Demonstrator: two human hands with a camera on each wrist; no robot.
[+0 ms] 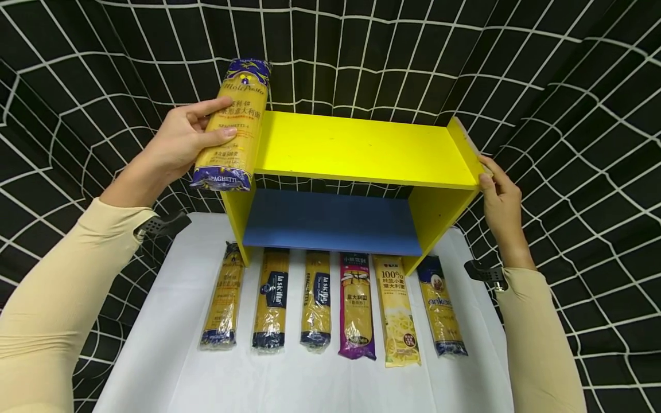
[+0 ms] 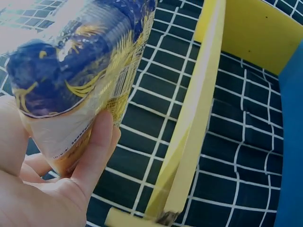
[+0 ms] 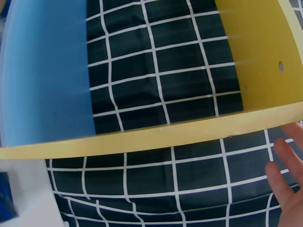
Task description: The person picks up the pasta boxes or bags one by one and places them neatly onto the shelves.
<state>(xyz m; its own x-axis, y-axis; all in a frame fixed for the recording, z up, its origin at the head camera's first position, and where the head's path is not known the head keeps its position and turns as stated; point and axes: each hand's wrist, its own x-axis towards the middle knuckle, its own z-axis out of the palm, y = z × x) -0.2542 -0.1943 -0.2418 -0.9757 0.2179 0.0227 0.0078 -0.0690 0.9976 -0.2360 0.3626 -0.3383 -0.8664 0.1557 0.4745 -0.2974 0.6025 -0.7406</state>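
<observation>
In the head view my left hand (image 1: 188, 129) grips a yellow spaghetti pack (image 1: 238, 123) with dark blue ends, thumb and fingers around its side. The pack is raised and tilted at the left end of the yellow shelf unit (image 1: 356, 146), hiding that end; I cannot tell whether they touch. The left wrist view shows the pack's blue end (image 2: 71, 61) close up, above the palm. At the unit's right side my right hand (image 1: 503, 201) rests its fingertips against the yellow side panel (image 1: 465, 152). In the right wrist view its fingers (image 3: 280, 184) are fairly straight beside the panel's edge.
Below the yellow shelf is a blue shelf (image 1: 333, 221). On the white table (image 1: 248, 384) several pasta packs lie in a row, including a purple-edged pack (image 1: 357, 312), a pale yellow pack (image 1: 397, 315) and a blue-ended pack (image 1: 442, 307). Black cloth with white grid lines (image 1: 583, 143) surrounds the table.
</observation>
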